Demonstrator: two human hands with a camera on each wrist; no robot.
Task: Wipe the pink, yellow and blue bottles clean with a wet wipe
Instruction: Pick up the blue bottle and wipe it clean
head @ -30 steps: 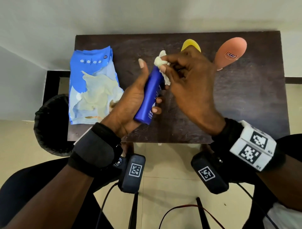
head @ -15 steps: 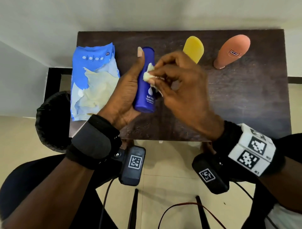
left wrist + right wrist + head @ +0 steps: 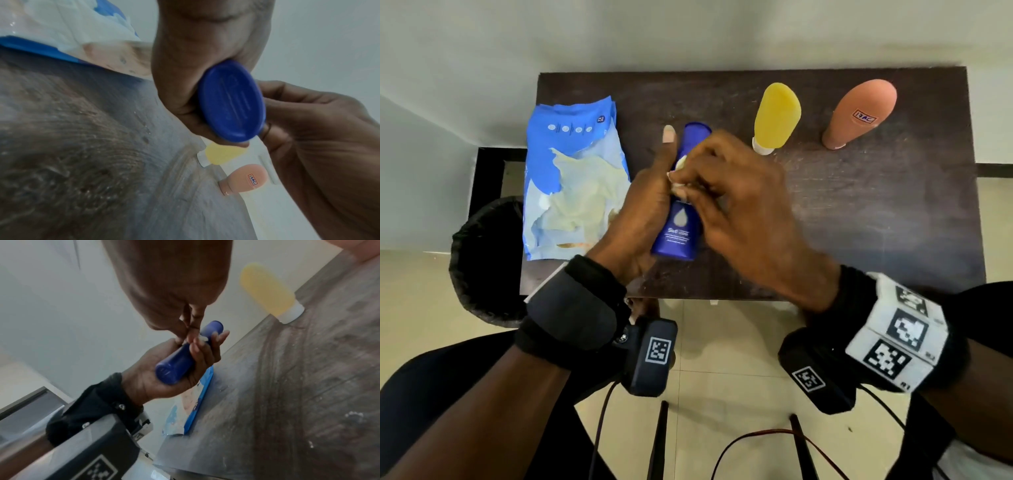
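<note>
My left hand (image 3: 647, 205) grips the blue bottle (image 3: 677, 226) above the dark table (image 3: 876, 219), thumb lying along its side; the bottle's oval end (image 3: 231, 100) faces the left wrist camera. My right hand (image 3: 726, 192) pinches a crumpled white wet wipe (image 3: 678, 171) against the bottle's upper body; in the right wrist view the wipe (image 3: 202, 338) shows between fingertips on the blue bottle (image 3: 179, 363). The yellow bottle (image 3: 777, 116) and the pink bottle (image 3: 859, 113) stand cap-down at the back right, untouched.
A blue wet-wipe pack (image 3: 575, 192) lies open on the table's left side. A black bin (image 3: 482, 260) stands on the floor left of the table. Cables hang below the wrist cameras near the front edge.
The bottle swung from tilted to nearly upright along my left thumb. My right hand slid the wipe from the bottle's top end down onto its upper body.
</note>
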